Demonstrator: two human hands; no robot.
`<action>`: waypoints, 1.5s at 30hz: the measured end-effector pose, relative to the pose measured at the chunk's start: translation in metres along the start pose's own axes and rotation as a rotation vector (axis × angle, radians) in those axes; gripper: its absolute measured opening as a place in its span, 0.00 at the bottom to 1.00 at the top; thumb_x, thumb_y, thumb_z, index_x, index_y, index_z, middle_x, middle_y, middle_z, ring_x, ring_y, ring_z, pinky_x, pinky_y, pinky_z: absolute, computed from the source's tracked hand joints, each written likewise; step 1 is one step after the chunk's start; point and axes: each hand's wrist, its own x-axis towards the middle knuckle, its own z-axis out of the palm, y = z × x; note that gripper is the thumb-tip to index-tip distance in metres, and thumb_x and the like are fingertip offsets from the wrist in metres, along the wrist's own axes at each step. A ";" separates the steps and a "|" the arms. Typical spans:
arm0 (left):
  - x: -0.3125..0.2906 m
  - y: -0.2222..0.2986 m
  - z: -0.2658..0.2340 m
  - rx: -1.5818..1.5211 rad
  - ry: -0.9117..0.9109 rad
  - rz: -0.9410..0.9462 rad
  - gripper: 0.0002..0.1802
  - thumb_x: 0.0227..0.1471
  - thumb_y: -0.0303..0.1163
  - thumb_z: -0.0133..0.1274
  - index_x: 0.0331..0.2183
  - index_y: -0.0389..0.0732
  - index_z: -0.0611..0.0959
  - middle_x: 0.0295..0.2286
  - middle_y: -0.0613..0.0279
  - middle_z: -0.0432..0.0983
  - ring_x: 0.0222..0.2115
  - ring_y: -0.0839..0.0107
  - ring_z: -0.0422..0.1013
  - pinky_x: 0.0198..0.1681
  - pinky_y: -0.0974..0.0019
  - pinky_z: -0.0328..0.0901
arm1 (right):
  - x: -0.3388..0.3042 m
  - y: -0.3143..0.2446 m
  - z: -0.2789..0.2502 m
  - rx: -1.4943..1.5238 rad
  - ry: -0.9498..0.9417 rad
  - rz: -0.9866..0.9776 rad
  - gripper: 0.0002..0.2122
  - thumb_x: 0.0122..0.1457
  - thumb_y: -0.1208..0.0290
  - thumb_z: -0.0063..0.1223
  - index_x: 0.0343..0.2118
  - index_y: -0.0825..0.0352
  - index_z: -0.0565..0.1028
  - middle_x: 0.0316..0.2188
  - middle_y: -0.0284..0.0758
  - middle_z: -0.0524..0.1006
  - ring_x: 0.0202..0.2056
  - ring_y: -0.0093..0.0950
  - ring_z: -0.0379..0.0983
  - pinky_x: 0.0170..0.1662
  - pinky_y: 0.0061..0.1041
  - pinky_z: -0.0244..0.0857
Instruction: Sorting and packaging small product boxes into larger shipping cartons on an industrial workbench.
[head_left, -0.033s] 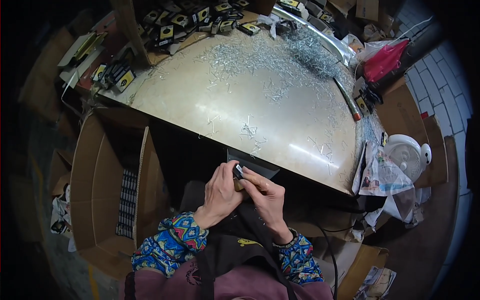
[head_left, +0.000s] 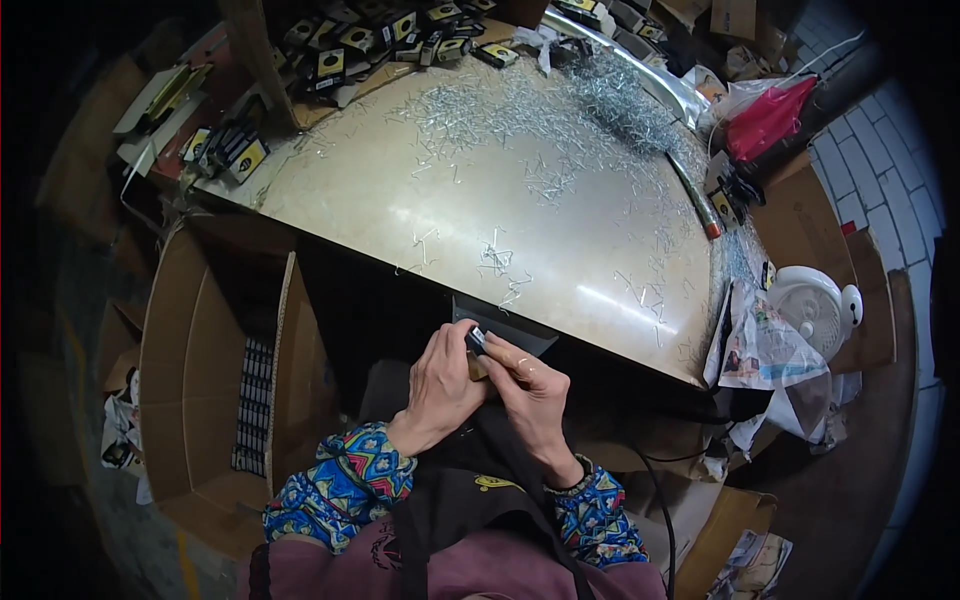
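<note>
A small black-and-yellow carton [head_left: 476, 341] is pinched between both hands over my lap, just below the table's front edge. My left hand [head_left: 442, 382] closes round its left side, the thumb and fingers near its top. From the other side, my right hand [head_left: 530, 385] grips it with thumb and fingertips. My fingers cover most of the carton, so its contents cannot be seen. Beyond the hands lies the pale tabletop [head_left: 370, 215], strewn with thin bent metal pins [head_left: 495, 258].
A large open cardboard box [head_left: 170, 400] at my left holds a stack of dark cartons [head_left: 254, 405]. More black-and-yellow cartons [head_left: 330, 65] are heaped at the back. A dense pin pile [head_left: 625, 105] lies far right, near a white fan [head_left: 808, 310] and a black cable [head_left: 668, 510].
</note>
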 end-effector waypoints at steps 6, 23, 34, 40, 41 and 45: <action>-0.003 0.001 0.005 0.025 0.008 0.059 0.34 0.40 0.27 0.64 0.48 0.31 0.67 0.35 0.44 0.69 0.37 0.45 0.70 0.39 0.51 0.67 | -0.001 0.005 -0.001 0.116 0.101 0.209 0.11 0.57 0.82 0.60 0.43 0.73 0.81 0.38 0.35 0.83 0.38 0.17 0.76 0.42 0.16 0.71; 0.002 0.008 0.002 -0.056 -0.046 0.032 0.22 0.47 0.25 0.57 0.44 0.34 0.69 0.34 0.44 0.70 0.36 0.42 0.70 0.36 0.49 0.68 | -0.006 0.015 0.005 -0.500 0.183 -0.534 0.10 0.52 0.85 0.60 0.39 0.74 0.78 0.38 0.48 0.81 0.32 0.35 0.81 0.34 0.25 0.74; 0.008 0.003 0.008 -0.016 -0.111 0.106 0.34 0.38 0.32 0.67 0.46 0.35 0.68 0.37 0.45 0.72 0.39 0.45 0.72 0.40 0.52 0.69 | 0.020 0.013 -0.037 0.620 -0.281 0.617 0.17 0.58 0.80 0.58 0.51 0.71 0.74 0.49 0.34 0.76 0.48 0.23 0.73 0.53 0.22 0.65; 0.022 0.006 0.001 -0.103 -0.157 0.050 0.39 0.45 0.36 0.64 0.54 0.35 0.64 0.47 0.43 0.67 0.48 0.45 0.66 0.50 0.52 0.64 | 0.017 0.006 -0.027 -0.474 -0.098 -0.421 0.16 0.51 0.83 0.62 0.45 0.68 0.80 0.41 0.41 0.80 0.39 0.34 0.79 0.41 0.26 0.73; 0.026 0.013 -0.005 -0.030 -0.142 0.103 0.43 0.46 0.39 0.65 0.57 0.35 0.62 0.49 0.44 0.65 0.51 0.47 0.64 0.54 0.52 0.61 | 0.022 0.004 -0.040 -0.499 -0.047 -0.427 0.16 0.51 0.85 0.59 0.45 0.68 0.80 0.40 0.42 0.80 0.39 0.36 0.79 0.43 0.27 0.72; 0.049 0.000 -0.006 -0.036 0.046 0.149 0.38 0.54 0.44 0.60 0.58 0.32 0.66 0.51 0.45 0.67 0.52 0.50 0.63 0.57 0.52 0.57 | 0.060 0.029 -0.098 -0.585 0.387 -0.278 0.13 0.59 0.85 0.53 0.47 0.71 0.78 0.44 0.42 0.79 0.42 0.31 0.77 0.44 0.24 0.71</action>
